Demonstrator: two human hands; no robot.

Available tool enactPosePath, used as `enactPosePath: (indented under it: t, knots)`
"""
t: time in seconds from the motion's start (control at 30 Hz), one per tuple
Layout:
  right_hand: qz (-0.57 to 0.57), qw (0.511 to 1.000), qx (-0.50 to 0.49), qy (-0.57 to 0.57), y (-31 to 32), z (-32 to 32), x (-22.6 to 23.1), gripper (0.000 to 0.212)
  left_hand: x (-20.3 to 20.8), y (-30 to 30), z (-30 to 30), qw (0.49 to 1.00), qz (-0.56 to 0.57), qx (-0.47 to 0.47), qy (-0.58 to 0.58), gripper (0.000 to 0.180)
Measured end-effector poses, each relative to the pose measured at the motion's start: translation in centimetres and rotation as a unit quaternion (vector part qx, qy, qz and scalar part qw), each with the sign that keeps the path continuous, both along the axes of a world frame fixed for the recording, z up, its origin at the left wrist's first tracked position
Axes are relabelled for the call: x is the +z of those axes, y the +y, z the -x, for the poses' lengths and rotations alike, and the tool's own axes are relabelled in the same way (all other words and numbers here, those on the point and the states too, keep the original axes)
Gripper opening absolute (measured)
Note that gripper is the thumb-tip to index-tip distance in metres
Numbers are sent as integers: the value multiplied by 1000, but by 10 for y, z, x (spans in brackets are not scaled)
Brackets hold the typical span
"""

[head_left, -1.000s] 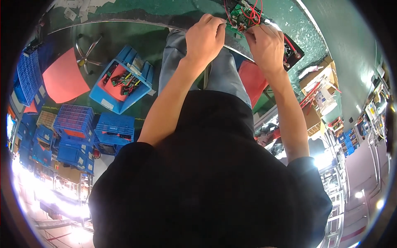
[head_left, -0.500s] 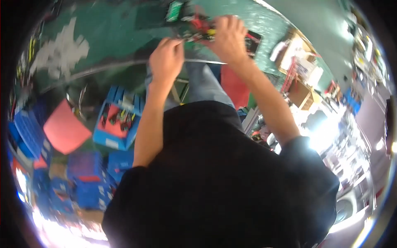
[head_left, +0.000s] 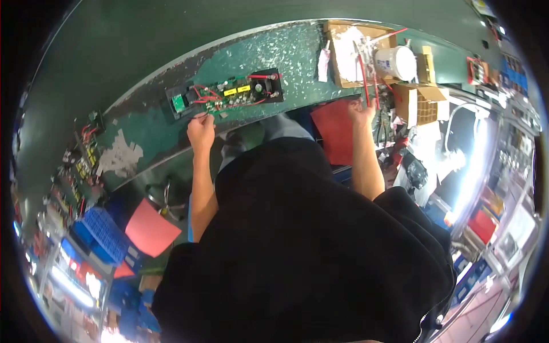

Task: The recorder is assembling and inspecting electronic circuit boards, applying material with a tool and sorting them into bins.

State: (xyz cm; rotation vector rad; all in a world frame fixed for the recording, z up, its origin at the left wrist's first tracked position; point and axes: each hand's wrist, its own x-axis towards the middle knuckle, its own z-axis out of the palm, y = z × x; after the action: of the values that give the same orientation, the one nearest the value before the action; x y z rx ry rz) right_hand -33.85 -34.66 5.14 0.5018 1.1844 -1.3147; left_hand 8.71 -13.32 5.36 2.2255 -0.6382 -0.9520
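Note:
A long circuit board [head_left: 234, 94] with red wires, yellow blocks and a small green board [head_left: 179, 102] at its left end lies in a black tray-like base [head_left: 273, 84] on the green workbench. Just below its left part, my left hand [head_left: 201, 132] is closed, fingertips pressed together by the wires; what they pinch is too small to make out. Farther right, my right hand [head_left: 361, 112] is at the bench's near edge, fingers curled beside long thin red strips [head_left: 362, 77]. Whether one of these is in its grip cannot be made out.
A cardboard tray [head_left: 343, 80] with a white tub [head_left: 396, 63] stands right of the board, with a divided cardboard box [head_left: 423, 106] nearby. Pale scraps [head_left: 121, 157] and more wired boards [head_left: 86, 160] lie at left. A red sheet [head_left: 336, 128] is below the bench edge.
My right hand has left the circuit board and moved right to the red strips. My left hand is lower and farther left, still near the board. The whole view has shifted.

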Motion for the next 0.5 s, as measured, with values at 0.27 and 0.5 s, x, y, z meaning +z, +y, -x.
enactPosePath:
  t: [0.27,0.5]
  knots:
    - [100,994,2,52,-21,38,-25,24,0,-10,-4,992,8,32,122,26]
    - [203,833,95,506,-28,-18,59,16,-8,-12,-11,993,3,37,110,22]
